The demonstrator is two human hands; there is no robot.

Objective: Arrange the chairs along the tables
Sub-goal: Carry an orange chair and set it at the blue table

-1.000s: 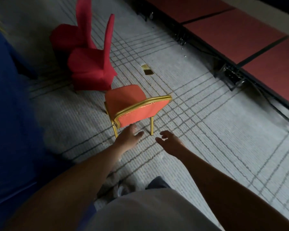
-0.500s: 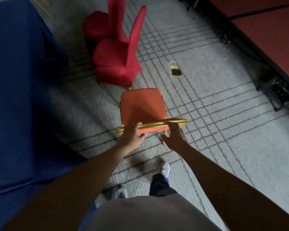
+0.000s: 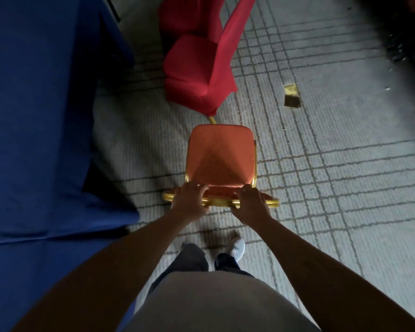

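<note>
A grey carpet point(image 3: 333, 188) crossed by dark grid lines fills the floor seen from the head camera, with a table draped in a blue cloth point(image 3: 38, 116) running down its left side. Just right of the cloth's hanging edge stands an orange chair point(image 3: 221, 156) with a gold frame, its seat facing away from the person and its back nearest the body. Beyond the orange chair, farther from the person, a chair in a red fabric cover point(image 3: 197, 68) sits with a bare gold leg showing beneath the hem, close to the orange seat's far edge; a second red-covered chair point(image 3: 185, 13) stands behind that one, partly cut off by the top of the view.

Both bare arms reach forward to the orange chair's back. The left hand point(image 3: 188, 198) grips the gold top rail toward its left end, fingers curled over the rail onto the seat side. The right hand point(image 3: 250, 202) grips the same rail toward its right end, fingers curled over likewise, the two hands apart with a short stretch of rail between them.

A white shoe point(image 3: 236, 246) shows on the carpet behind the chair, below the hands. To the right of the orange chair, well apart from it, a small brass floor plate point(image 3: 291, 97) lies set in the carpet.
</note>
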